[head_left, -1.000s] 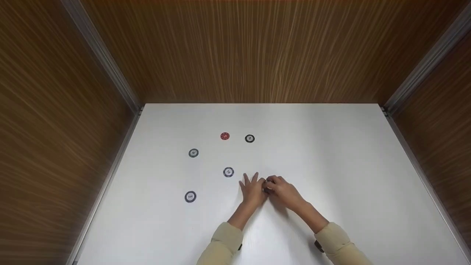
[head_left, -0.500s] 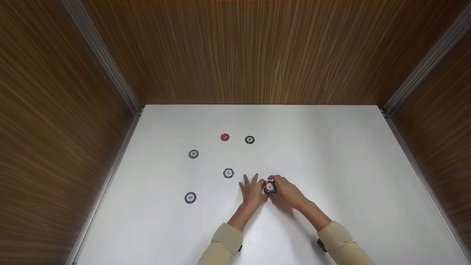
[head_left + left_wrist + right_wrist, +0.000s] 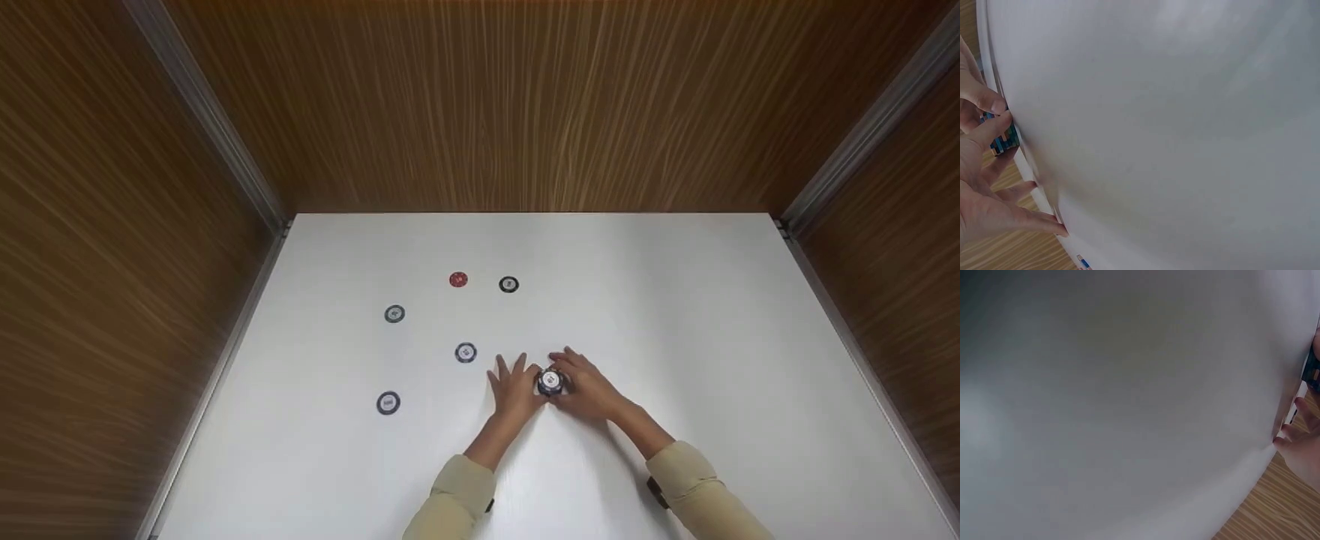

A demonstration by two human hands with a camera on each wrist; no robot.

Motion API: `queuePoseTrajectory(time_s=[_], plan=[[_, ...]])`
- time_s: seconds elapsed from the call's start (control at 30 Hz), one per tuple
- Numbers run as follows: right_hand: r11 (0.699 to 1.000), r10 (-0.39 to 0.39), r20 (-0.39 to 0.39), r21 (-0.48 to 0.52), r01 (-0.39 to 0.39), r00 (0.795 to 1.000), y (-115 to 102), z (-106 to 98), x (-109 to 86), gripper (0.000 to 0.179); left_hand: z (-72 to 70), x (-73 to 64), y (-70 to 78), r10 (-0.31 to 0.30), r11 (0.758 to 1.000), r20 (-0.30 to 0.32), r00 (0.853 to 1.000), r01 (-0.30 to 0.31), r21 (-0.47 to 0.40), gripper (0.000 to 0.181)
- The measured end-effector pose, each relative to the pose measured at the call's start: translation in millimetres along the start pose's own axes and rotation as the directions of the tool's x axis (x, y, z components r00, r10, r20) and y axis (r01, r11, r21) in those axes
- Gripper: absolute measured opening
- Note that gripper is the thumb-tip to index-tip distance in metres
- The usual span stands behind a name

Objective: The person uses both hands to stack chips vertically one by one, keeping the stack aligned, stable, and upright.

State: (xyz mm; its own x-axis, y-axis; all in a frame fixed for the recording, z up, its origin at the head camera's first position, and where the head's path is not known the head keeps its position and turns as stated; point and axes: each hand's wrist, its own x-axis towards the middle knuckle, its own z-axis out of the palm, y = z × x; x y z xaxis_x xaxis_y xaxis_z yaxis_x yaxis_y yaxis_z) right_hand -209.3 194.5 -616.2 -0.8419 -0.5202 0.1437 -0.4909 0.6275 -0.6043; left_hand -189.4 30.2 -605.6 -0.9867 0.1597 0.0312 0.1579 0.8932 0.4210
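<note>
A short stack of poker chips (image 3: 550,381) stands on the white table between the two hands. Its top chip is dark-rimmed with a pale centre, and the striped chip edges show on the stack (image 3: 1006,139) in the left wrist view. My left hand (image 3: 517,391) holds the stack's left side between thumb and index finger, its other fingers spread on the table. From the right, my right hand (image 3: 589,391) has thumb and index finger curled round the stack, the remaining fingers reaching past it. Only part of the right hand (image 3: 1304,450) shows in the right wrist view.
Single chips lie flat, apart from one another: a red chip (image 3: 458,279), a black chip (image 3: 509,284), a grey-green chip (image 3: 394,313) and two dark blue chips, one nearer the hands (image 3: 466,352). Wood-grain panels (image 3: 480,105) wall the table (image 3: 675,315) on three sides.
The right hand's fingers first covered the stack's top. They have drawn back to its right side, leaving the top chip in sight. The left hand has stayed put.
</note>
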Motion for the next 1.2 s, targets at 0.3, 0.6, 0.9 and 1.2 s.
queuePoseTrajectory(time_s=[0.3, 0.6, 0.9, 1.2], plan=[[1.000, -0.005, -0.001, 0.004, 0.005, 1.000, 3, 0, 2.3, 0.052, -5.4, 0.4, -1.0, -0.011, 1.000, 0.047, 0.999, 0.011, -0.002, 0.046], [1.000, 0.017, 0.010, -0.003, -0.017, 1.000, 5, 0, 0.7, 0.055, -21.1, 5.7, -18.8, 0.037, 0.993, -0.017, 0.999, -0.039, -0.111, 0.033], [1.000, 0.018, 0.030, 0.017, -0.018, 0.999, 4, -3, -0.9, 0.057, -42.0, 18.8, -56.3, -0.035, 0.998, -0.036, 0.999, 0.032, -0.060, 0.036], [1.000, 0.025, 0.038, 0.014, -0.026, 0.999, 6, -2, -0.1, 0.060, -40.3, 24.6, -79.9, -0.088, 0.996, -0.034, 0.996, 0.088, 0.011, 0.034]])
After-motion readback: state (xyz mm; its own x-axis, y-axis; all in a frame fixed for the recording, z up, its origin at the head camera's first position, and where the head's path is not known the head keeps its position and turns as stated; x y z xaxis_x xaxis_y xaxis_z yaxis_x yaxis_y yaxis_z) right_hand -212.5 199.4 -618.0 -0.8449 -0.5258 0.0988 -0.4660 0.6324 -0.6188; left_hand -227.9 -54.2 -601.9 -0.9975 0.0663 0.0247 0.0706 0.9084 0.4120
